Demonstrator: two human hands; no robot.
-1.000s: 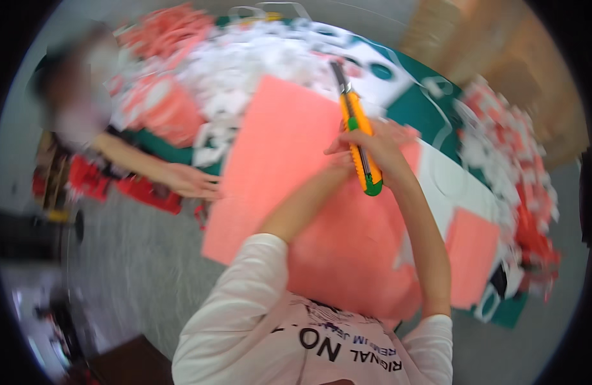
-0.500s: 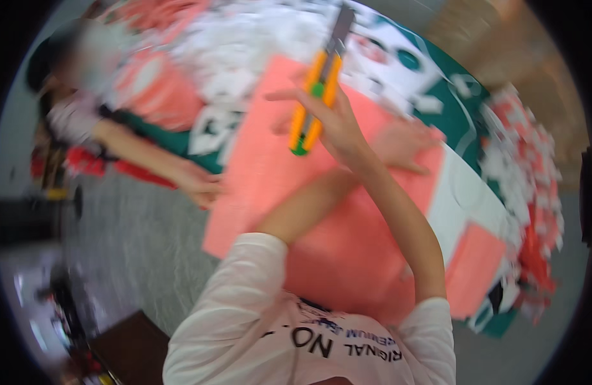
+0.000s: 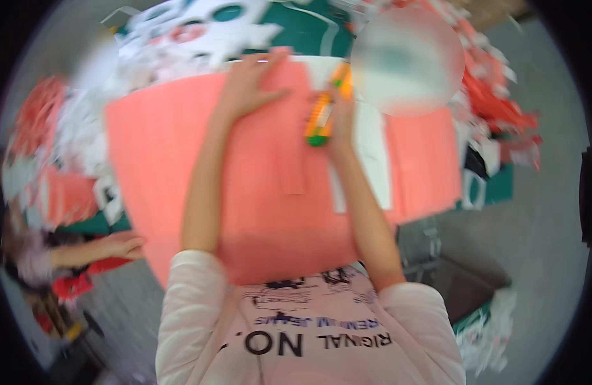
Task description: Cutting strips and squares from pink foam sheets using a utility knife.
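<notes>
A large pink sheet spreads across the table in front of me. My left hand lies on it near the far edge, fingers spread and thumb pointing right. In my right hand is an orange and green utility knife, held above the right side of the sheet; its blade end is hard to make out. Between my hands runs a narrow pink strip. To the right of the knife hand lie a white sheet and a smaller pink piece.
At left another person's hand reaches to the pink sheet's edge. White cut-out scraps are heaped at the far left on a green surface. Red and white scraps pile up at the far right. A dark box-like thing stands lower right.
My arms were crossed and are now side by side. The knife has come down toward the sheet's right side. My view has shifted, bringing the sheet's far edge into the middle.
</notes>
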